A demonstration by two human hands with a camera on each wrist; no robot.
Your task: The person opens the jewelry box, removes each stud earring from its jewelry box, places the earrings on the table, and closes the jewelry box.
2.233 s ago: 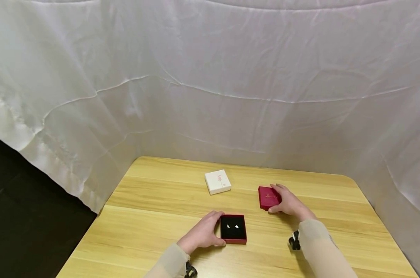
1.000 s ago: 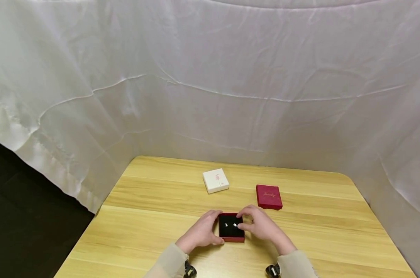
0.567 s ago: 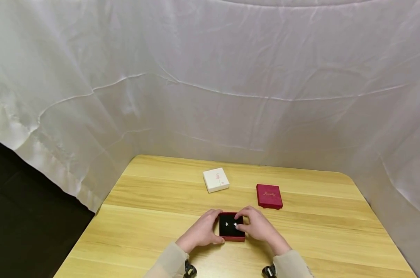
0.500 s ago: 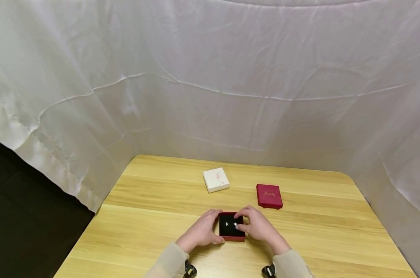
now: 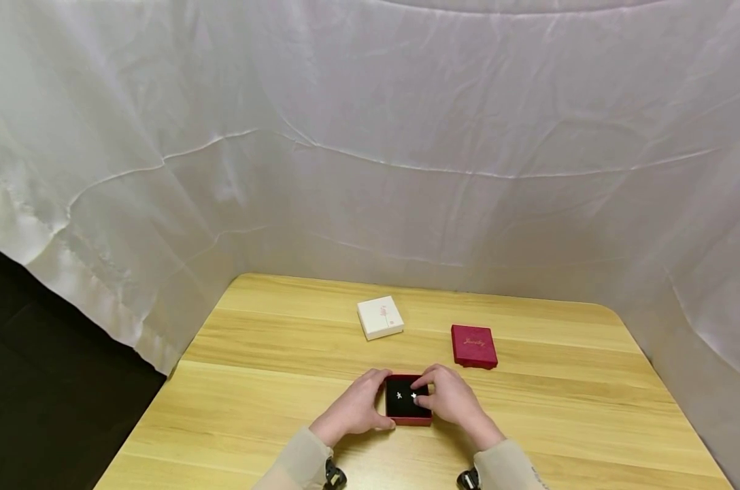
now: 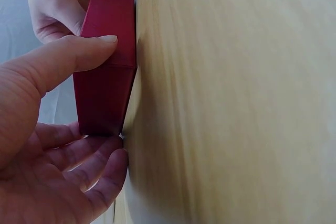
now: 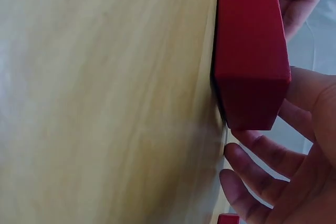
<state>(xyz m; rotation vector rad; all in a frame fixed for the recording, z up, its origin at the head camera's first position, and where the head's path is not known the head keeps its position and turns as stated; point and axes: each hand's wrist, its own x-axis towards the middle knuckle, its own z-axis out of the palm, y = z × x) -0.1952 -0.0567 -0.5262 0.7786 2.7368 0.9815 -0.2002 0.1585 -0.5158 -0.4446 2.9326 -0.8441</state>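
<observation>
A small red jewelry box sits uncovered on the table, with a black pad inside. Two star-shaped earrings sit on the pad: the left earring and the right earring. My left hand grips the box's left side, thumb at its near corner and fingers at the far one. My right hand reaches over the box's right edge. Its thumb and forefinger lie on either side of the right earring; whether they pinch it cannot be told. Its other fingers spread beside the box in the right wrist view.
A red lid with gold lettering lies behind and right of the box. Further back lies a white box with a pink print. The wooden table ends at a pale curtain behind.
My right hand has left the red lid and come left to the open box, then edged further over the right earring. My left hand has kept its grip.
</observation>
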